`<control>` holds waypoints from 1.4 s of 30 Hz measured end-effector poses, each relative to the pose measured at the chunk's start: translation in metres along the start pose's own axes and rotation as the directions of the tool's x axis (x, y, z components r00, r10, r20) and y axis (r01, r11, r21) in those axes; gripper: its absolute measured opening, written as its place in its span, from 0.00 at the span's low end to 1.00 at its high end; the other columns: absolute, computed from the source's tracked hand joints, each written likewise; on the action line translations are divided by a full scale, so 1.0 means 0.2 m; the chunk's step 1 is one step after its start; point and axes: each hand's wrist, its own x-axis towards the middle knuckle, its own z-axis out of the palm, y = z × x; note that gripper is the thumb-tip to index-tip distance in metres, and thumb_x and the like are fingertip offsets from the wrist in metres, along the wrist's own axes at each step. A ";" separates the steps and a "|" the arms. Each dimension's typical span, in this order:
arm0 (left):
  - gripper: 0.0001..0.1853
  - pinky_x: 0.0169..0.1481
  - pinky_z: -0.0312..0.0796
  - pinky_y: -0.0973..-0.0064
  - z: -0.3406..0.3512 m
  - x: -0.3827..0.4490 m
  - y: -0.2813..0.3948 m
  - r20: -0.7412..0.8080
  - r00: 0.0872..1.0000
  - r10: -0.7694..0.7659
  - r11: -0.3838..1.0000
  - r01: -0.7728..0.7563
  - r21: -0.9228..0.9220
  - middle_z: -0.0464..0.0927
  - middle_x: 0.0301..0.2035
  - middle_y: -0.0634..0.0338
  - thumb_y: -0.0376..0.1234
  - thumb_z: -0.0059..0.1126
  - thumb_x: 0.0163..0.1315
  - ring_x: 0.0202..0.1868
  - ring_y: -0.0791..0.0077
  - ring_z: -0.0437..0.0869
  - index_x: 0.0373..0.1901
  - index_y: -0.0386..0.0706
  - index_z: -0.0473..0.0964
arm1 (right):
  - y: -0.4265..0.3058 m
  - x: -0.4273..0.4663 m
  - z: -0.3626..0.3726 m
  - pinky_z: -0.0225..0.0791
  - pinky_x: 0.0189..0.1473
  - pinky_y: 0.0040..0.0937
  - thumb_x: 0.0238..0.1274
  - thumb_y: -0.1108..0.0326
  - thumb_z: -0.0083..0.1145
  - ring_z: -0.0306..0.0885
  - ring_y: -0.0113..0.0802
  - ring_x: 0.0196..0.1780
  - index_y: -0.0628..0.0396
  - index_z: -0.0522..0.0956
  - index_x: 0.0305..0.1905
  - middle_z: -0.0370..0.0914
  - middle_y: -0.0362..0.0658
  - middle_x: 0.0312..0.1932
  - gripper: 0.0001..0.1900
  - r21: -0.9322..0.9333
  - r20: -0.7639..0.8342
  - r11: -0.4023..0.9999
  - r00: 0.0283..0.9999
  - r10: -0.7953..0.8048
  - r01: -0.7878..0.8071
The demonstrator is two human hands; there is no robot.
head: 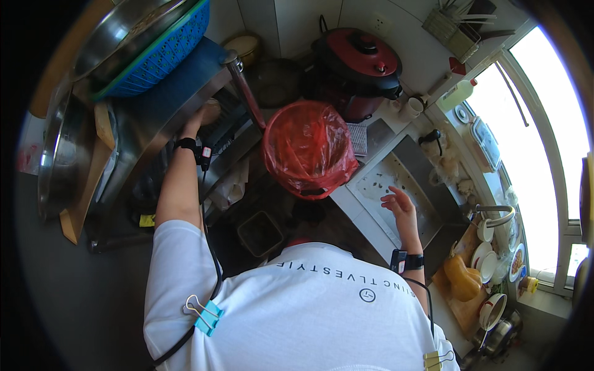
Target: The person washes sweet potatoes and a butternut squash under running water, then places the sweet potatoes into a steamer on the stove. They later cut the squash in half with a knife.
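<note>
My left hand (197,121) reaches in beneath the upper metal shelf (176,109) of a rack. Its fingers are mostly hidden there, beside a small rounded brownish thing (211,111); whether they grip it I cannot tell. Out over the sink (420,195), my right hand (401,207) hangs with fingers apart and nothing in them. Dark bits of scrap lie on the light sink surface below it. Between the two hands stands a round bin lined with a red plastic bag (308,148).
A red and black electric pressure cooker (359,69) sits behind the bin. Stacked on the rack are a blue plastic basket (158,60) and a steel basin (104,39). A squash (462,278) rests on a cutting board near the faucet (499,215). Cables run along both arms.
</note>
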 end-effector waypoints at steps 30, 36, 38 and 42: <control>0.34 0.67 0.62 0.62 -0.03 -1.17 0.54 0.487 0.756 0.438 0.250 0.418 -0.873 0.70 0.62 0.53 0.55 0.43 0.67 0.64 0.63 0.69 0.67 0.42 0.64 | -0.56 0.34 0.45 0.59 0.68 0.41 0.55 0.51 0.68 0.63 0.47 0.70 0.57 0.57 0.73 0.64 0.52 0.69 0.45 -0.159 0.630 0.729 0.637 -0.444 0.665; 0.35 0.66 0.62 0.67 0.17 -1.32 1.20 0.503 0.638 0.583 0.364 0.349 -0.864 0.71 0.59 0.55 0.54 0.46 0.66 0.61 0.67 0.70 0.67 0.41 0.63 | -0.50 0.23 0.16 0.59 0.68 0.40 0.42 0.43 0.74 0.63 0.47 0.70 0.57 0.58 0.71 0.64 0.53 0.67 0.53 -0.176 0.332 0.836 0.831 -0.446 0.519; 0.37 0.67 0.61 0.68 0.22 -1.42 1.37 0.485 0.612 0.625 0.427 0.253 -0.868 0.70 0.59 0.55 0.55 0.50 0.65 0.62 0.67 0.70 0.69 0.41 0.61 | -0.46 0.16 -0.01 0.59 0.68 0.38 0.43 0.44 0.74 0.65 0.45 0.68 0.57 0.59 0.70 0.66 0.53 0.65 0.51 -0.178 0.243 0.878 0.885 -0.398 0.444; 0.43 0.67 0.60 0.71 0.33 -1.57 1.66 0.462 0.473 0.750 0.495 0.063 -0.867 0.67 0.61 0.54 0.54 0.60 0.61 0.63 0.68 0.67 0.71 0.40 0.57 | -0.37 0.03 -0.30 0.58 0.67 0.35 0.45 0.46 0.72 0.66 0.40 0.65 0.59 0.62 0.68 0.68 0.49 0.62 0.47 -0.108 0.057 0.909 0.915 -0.400 0.404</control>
